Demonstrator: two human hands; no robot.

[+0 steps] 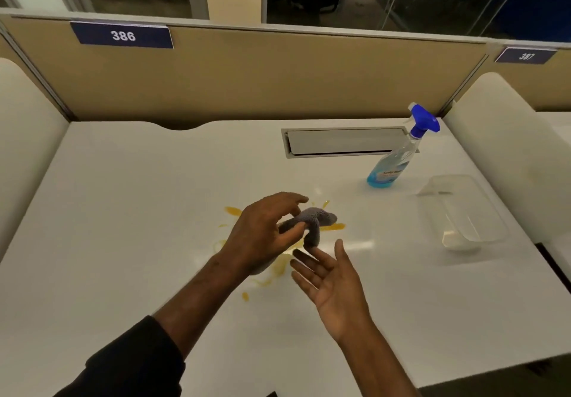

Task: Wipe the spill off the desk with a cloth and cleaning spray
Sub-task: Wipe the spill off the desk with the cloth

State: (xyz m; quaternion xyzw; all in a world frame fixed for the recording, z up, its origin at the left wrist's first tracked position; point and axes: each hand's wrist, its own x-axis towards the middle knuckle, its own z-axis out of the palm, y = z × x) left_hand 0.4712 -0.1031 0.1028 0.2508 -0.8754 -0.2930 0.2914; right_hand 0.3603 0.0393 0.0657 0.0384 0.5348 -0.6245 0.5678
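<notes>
A yellow-orange spill (279, 265) is splashed over the middle of the white desk (123, 211), partly hidden under my hands. My left hand (262, 232) holds a small grey cloth (312, 223) above the spill, pinched between thumb and fingers, with one end drooping down. Just below the cloth's hanging end, my right hand (330, 285) is palm up with its fingers spread, holding nothing. A spray bottle (398, 155) with blue liquid and a blue trigger head stands at the back right of the desk, out of both hands' reach.
A clear plastic container (460, 211) lies on the right side of the desk. A recessed cable flap (346, 141) sits at the back. Tan partition panels (247, 72) wall in the back, and white side dividers (494, 137) flank the desk.
</notes>
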